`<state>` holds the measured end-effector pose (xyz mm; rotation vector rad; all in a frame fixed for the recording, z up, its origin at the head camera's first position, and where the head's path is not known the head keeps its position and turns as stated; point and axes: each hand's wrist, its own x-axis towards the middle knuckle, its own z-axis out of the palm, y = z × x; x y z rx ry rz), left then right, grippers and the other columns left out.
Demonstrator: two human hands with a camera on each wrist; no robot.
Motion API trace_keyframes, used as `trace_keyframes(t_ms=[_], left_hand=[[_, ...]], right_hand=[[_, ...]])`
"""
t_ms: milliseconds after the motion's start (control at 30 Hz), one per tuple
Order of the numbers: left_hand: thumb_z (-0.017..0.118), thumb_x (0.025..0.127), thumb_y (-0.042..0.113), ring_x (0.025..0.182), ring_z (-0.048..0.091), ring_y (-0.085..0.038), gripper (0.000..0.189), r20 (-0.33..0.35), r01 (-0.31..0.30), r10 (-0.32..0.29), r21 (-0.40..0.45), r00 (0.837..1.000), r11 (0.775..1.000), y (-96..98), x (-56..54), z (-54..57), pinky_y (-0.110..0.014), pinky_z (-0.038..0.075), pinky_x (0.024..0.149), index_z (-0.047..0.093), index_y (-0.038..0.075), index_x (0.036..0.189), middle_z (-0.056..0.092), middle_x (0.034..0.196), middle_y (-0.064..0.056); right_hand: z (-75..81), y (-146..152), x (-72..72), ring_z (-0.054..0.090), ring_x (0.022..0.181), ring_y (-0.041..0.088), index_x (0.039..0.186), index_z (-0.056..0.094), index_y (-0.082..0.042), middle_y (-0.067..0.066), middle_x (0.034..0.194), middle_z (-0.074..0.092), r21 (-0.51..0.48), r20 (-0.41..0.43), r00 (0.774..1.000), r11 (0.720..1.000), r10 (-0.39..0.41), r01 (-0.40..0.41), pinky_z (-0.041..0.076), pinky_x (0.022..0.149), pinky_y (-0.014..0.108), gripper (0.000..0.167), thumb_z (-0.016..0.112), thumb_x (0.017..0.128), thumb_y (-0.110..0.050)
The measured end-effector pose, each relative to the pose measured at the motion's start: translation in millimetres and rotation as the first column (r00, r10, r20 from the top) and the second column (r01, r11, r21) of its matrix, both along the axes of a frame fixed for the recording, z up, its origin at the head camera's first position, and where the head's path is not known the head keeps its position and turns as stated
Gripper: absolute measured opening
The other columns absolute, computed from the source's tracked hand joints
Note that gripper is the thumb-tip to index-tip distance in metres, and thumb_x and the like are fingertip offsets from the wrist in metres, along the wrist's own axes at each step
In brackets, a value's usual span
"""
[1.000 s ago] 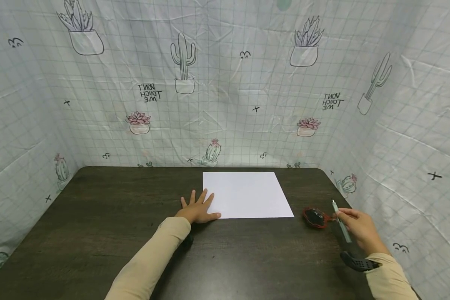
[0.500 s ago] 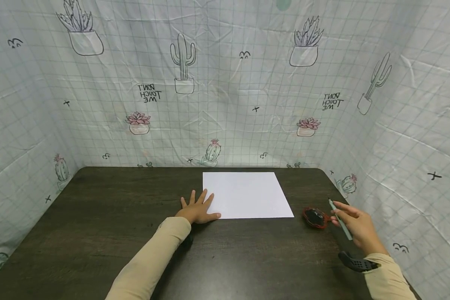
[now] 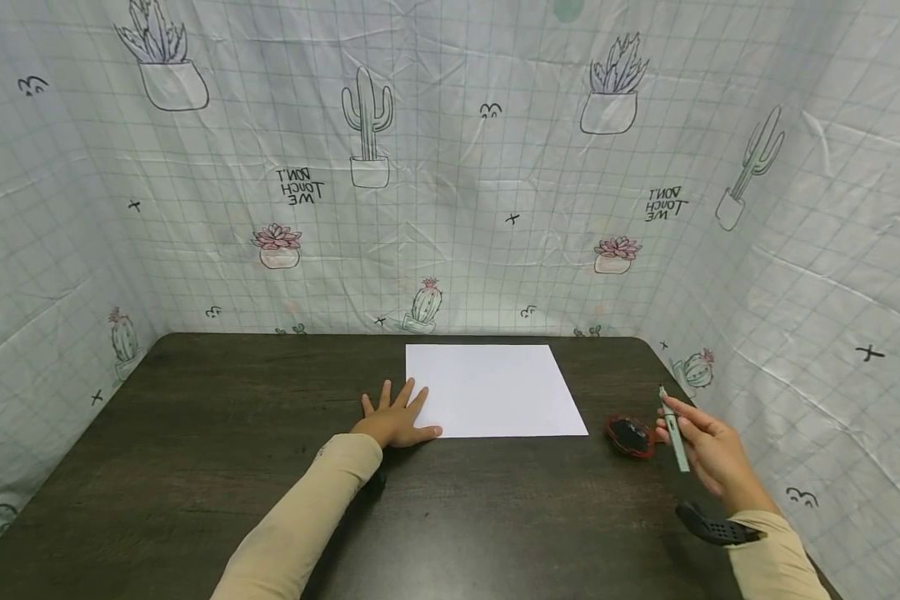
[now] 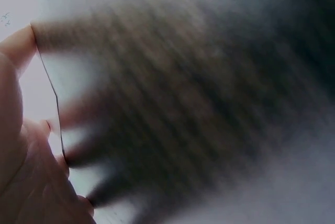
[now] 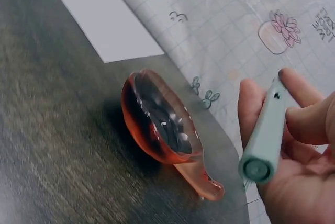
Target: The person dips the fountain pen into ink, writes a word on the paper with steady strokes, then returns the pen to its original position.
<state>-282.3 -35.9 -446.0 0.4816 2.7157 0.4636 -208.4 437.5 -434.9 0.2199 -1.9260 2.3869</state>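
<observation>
The pale green pen (image 3: pixel 675 437) has swung round in the person's right hand (image 3: pixel 720 457) over the last half second: its blunt end has come leftward, so it stands steeper from where I am, while the left hand (image 3: pixel 393 423), the paper and the red piece lie as they did. The right hand, out by the right edge of the bench (image 3: pixel 217 442), pinches the pen between thumb and fingers, its narrow end pointing toward the bench's far right corner, and seen from the right wrist a fingertip sits right beside that narrow end. Just left of this hand, near the bench's right edge, lies a red spoon-shaped piece (image 3: pixel 630 436) with a dark, glossy middle and a short handle. The white paper (image 3: pixel 495 390) lies flat close to the far edge, right of its middle. The left hand rests spread out over the paper's near left corner, thumb along the near side, outer fingers on bare wood; up close at that wrist most of it is blur. A dark band (image 3: pixel 716 527) circles the right wrist, and patterned cloth (image 3: pixel 450 217) hangs behind the far edge.
</observation>
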Motion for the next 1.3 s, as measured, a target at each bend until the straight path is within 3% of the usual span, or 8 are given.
trace_keyframes(t_ms=[200,367,433,500,667,833,1100,1300], left_hand=[[0.045,0.094,0.060,0.145,-0.006,-0.043,0.079,0.006,0.002,-0.002,-0.005,1.000,1.000,-0.6,1.2,1.3,-0.071,-0.003,0.107,0.015,0.022,0.156,0.003,0.162,-0.008],[0.045,0.095,0.059,0.145,-0.007,-0.043,0.078,0.015,0.003,-0.003,-0.002,1.000,1.000,-1.0,0.5,1.3,-0.070,-0.004,0.107,0.014,0.022,0.156,0.002,0.162,-0.008],[0.045,0.094,0.059,0.145,-0.007,-0.042,0.078,0.015,0.004,-0.004,-0.003,1.000,1.000,-1.1,0.0,0.7,-0.070,-0.005,0.107,0.014,0.022,0.156,0.002,0.162,-0.008],[0.044,0.094,0.060,0.145,-0.007,-0.043,0.079,0.008,0.004,-0.004,-0.002,1.000,1.000,-1.3,-0.6,-0.1,-0.070,-0.004,0.107,0.014,0.022,0.156,0.002,0.162,-0.007],[0.044,0.093,0.063,0.145,-0.006,-0.043,0.080,-0.003,0.003,-0.003,-0.006,1.000,1.000,-1.4,-2.2,-2.9,-0.072,-0.003,0.106,0.014,0.023,0.156,0.003,0.162,-0.007],[0.043,0.092,0.064,0.145,-0.007,-0.043,0.081,-0.003,0.005,-0.005,-0.011,1.000,1.000,-1.3,-2.9,-4.9,-0.072,-0.003,0.106,0.014,0.024,0.156,0.002,0.162,-0.006],[0.043,0.093,0.062,0.145,-0.007,-0.043,0.080,0.008,0.005,-0.005,-0.002,1.000,1.000,-1.0,-3.4,-5.1,-0.071,-0.004,0.106,0.014,0.023,0.156,0.002,0.162,-0.007],[0.043,0.092,0.065,0.144,-0.011,-0.043,0.082,0.006,-0.004,0.004,-0.001,1.000,1.000,-0.5,-10.4,-16.1,-0.071,-0.008,0.106,0.012,0.025,0.156,-0.001,0.162,-0.005]], right_hand=[[-3.3,1.1,-1.1,0.067,0.099,0.016,0.135,0.056,-0.006,0.007,0.112,0.067,-0.192,-0.094,0.990,0.974,0.101,-0.118,0.053,0.086,0.025,0.046,0.033,0.099,0.012],[-4.1,1.5,-1.9,0.065,0.105,0.029,0.135,0.052,0.002,0.021,0.115,0.064,-0.425,-0.180,0.958,0.861,0.223,-0.280,0.049,0.093,0.033,0.048,0.025,0.098,0.015],[-4.5,1.7,-1.9,0.065,0.107,0.031,0.135,0.052,0.004,0.024,0.115,0.064,-0.456,-0.201,0.949,0.835,0.242,-0.309,0.048,0.095,0.035,0.048,0.024,0.098,0.017],[-4.4,1.5,-1.2,0.066,0.105,0.030,0.132,0.055,0.004,0.022,0.113,0.066,-0.445,-0.189,0.957,0.850,0.219,-0.282,0.049,0.093,0.035,0.047,0.026,0.097,0.017],[-2.6,0.5,1.1,0.069,0.089,0.017,0.116,0.066,-0.002,0.009,0.098,0.070,-0.309,-0.084,0.992,0.945,0.089,-0.111,0.055,0.080,0.026,0.036,0.038,0.098,0.011],[-1.4,0.5,1.0,0.068,0.081,0.010,0.110,0.069,-0.007,0.003,0.090,0.071,-0.152,-0.033,0.998,0.987,0.048,-0.053,0.055,0.071,0.020,0.030,0.043,0.099,0.004],[-2.9,0.4,0.1,0.070,0.082,0.011,0.113,0.070,-0.008,0.004,0.093,0.074,0.022,-0.007,0.998,0.998,0.059,-0.059,0.054,0.068,0.017,0.032,0.043,0.099,0.004],[-3.3,-0.3,-3.0,0.071,0.083,0.014,0.111,0.067,-0.006,0.005,0.093,0.073,0.188,0.008,1.000,0.982,0.029,-0.030,0.055,0.071,0.021,0.023,0.050,0.097,0.002]])
